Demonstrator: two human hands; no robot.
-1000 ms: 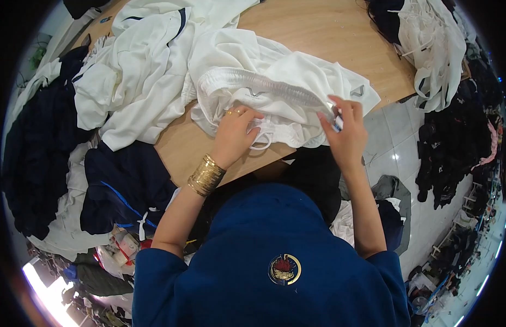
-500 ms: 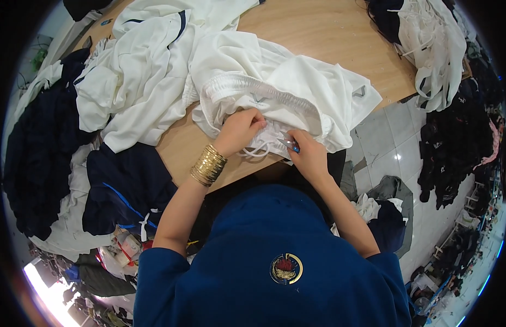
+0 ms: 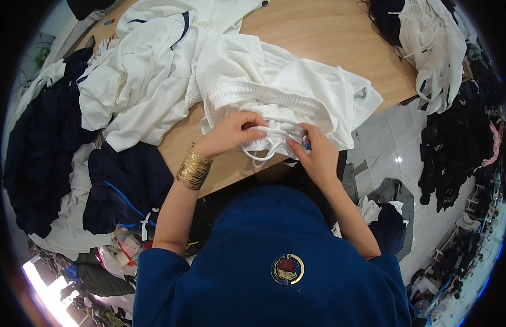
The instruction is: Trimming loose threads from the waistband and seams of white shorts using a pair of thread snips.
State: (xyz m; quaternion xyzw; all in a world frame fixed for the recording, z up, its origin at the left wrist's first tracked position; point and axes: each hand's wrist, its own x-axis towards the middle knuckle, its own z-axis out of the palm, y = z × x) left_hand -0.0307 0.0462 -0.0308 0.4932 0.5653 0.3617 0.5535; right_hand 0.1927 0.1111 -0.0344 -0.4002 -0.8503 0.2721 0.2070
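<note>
White trousers [image 3: 313, 79] with a gathered elastic waistband [image 3: 274, 95] lie at the near edge of the table, waist toward me. My left hand [image 3: 234, 131] is closed, thumb against fingers, on the near side of the waistband. A looped white drawstring [image 3: 261, 160] hangs from that edge. Inside my right hand [image 3: 320, 155] is a small pair of thread snips [image 3: 305, 145] with blue on it, mostly covered by the fingers. Its thumb and fingertips also touch the waistband cloth just right of my left hand.
More white garments with navy trim [image 3: 149, 71] are heaped on the wooden table [image 3: 313, 27] at left. Navy garments [image 3: 125, 191] hang over its left edge. A bundle of white clothing [image 3: 432, 49] is at far right, beyond which dark garments [image 3: 446, 147] lie over the tiled floor.
My left hand has turned and lifted the near waistband edge, bringing it up between both hands. The right hand has shifted slightly right with its fingers spread more along the cloth.
</note>
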